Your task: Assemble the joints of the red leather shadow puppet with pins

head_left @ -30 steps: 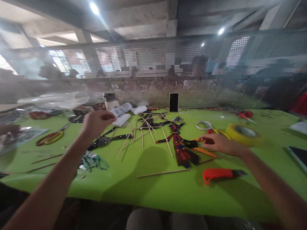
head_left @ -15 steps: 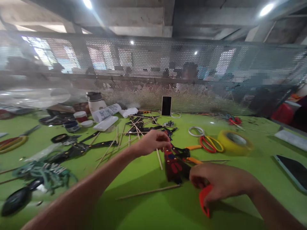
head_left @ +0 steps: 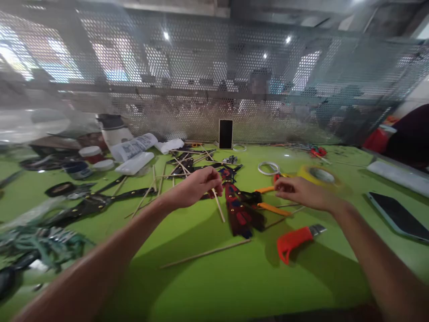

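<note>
My left hand (head_left: 200, 188) is closed, with a thin wooden stick (head_left: 218, 206) slanting down from between its thumb and fingers. Just right of it lies a dark figure (head_left: 238, 208) with red and blue patches and brass-coloured rivets. My right hand (head_left: 296, 190), fingers loosely bent and nothing seen in them, hovers by the end of an orange-handled tool (head_left: 275, 209); the tool's head is lost among dark pieces. A red-handled utility knife (head_left: 295, 241) lies below the right hand. Another stick (head_left: 204, 254) rests in front of the figure.
Sticks and black riveted pieces (head_left: 100, 205) spread across the left and middle. A yellow tape roll (head_left: 318, 175) and a silver ring (head_left: 268, 168) lie behind my right hand. Phones (head_left: 225, 134) stand at the back and lie at right. Paint jars (head_left: 91, 154) are at left.
My right hand has let go of the red utility knife and moved up toward the orange handles. My left hand has shifted off the figure's top onto the stick. The view has tilted down.
</note>
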